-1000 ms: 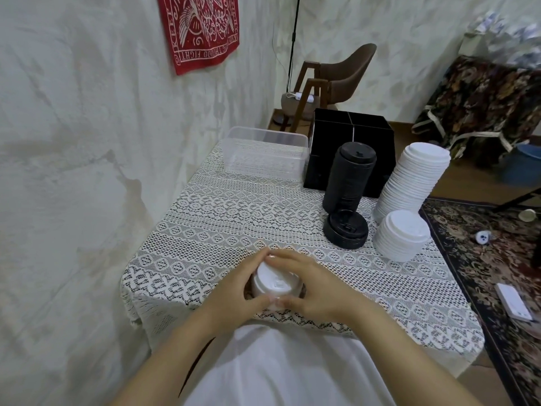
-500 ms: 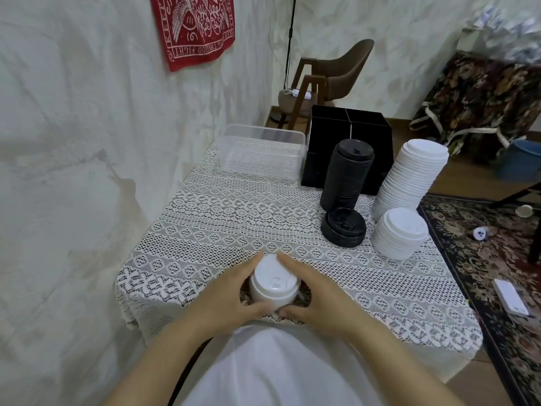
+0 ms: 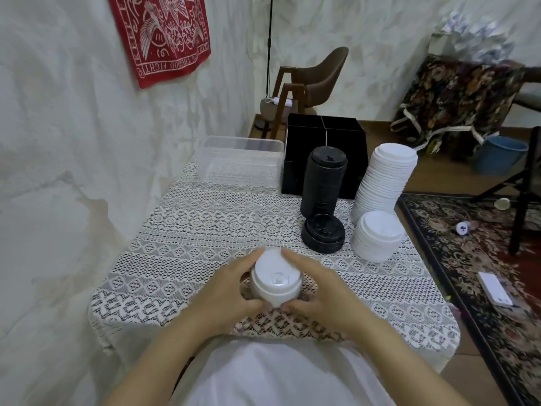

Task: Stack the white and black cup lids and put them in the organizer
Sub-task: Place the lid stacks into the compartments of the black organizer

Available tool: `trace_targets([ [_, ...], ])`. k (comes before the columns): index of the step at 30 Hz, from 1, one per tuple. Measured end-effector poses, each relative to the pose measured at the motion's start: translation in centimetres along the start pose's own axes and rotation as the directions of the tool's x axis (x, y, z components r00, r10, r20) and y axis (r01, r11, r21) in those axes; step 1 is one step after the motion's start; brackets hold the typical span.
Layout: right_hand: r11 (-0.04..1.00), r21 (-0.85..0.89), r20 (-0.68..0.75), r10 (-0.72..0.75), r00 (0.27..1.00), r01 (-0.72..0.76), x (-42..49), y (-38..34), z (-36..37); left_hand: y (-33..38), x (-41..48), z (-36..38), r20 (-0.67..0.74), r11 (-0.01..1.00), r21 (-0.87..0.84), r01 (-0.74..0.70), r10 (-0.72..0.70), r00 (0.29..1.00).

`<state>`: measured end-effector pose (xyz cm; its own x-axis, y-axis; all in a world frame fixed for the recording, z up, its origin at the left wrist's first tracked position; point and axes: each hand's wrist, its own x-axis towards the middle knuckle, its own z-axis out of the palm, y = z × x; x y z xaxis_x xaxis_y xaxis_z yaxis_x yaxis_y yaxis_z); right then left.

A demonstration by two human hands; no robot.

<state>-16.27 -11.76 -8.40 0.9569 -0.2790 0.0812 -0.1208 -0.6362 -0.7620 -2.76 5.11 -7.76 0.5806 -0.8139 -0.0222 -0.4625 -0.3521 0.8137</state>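
While the grip of each hand is clamped on it, a short stack of white lids (image 3: 276, 281) sits low in the middle of the frame, over the near edge of the table (image 3: 181, 230). The left hand (image 3: 225, 291) curls round the stack's left side and the right hand (image 3: 319, 291) round its right side, with the thumbs meeting under its near rim and fingertips reaching its far edge. Whether the stack rests on the lace tablecloth (image 3: 205, 259) or is held just above it cannot be told.

Up and to the right of the hands, a low black lid stack (image 3: 323, 237) stands on the cloth, with a low white lid stack (image 3: 377, 235) just beside it on the right. Behind these rise a tall black lid stack (image 3: 323, 177) and a tall white lid stack (image 3: 383, 177), which leans slightly. The black organizer (image 3: 325, 133) stands at the table's far end, directly behind the tall black stack, and its top shows partition walls. A clear plastic bin (image 3: 243, 159) lies to the organizer's left.

Beyond the table, a brown chair (image 3: 316, 74) stands near the upper middle. A red printed cloth (image 3: 164, 33) hangs on the wall at upper left. At right, a patterned rug (image 3: 468, 259) covers the floor, and a blue bucket (image 3: 500, 155) stands behind it.
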Motion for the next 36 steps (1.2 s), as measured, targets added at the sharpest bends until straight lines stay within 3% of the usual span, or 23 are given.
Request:
trace_targets([
  [5,0.999,-0.005,-0.119,0.039,0.992,-0.04,-1.1,0.7,-4.2,4.1,2.8,1.4,0.045,0.995,0.016,-0.098,0.097,0.994],
  [12,0.996,0.05,-0.27,0.086,0.959,-0.075,-2.3,3.6,-10.3,8.6,8.7,5.3,0.113,0.968,-0.147,-0.203,0.22,0.969],
  [18,0.995,0.035,-0.324,0.095,0.941,-0.088,-1.8,7.0,-13.9,11.1,13.6,8.4,0.155,0.948,-0.179,-0.262,0.29,0.944],
  [36,0.984,0.152,-0.373,0.145,0.916,-0.094,-0.7,11.7,-14.1,10.8,17.5,10.9,0.237,0.963,-0.063,-0.261,0.268,0.934],
])
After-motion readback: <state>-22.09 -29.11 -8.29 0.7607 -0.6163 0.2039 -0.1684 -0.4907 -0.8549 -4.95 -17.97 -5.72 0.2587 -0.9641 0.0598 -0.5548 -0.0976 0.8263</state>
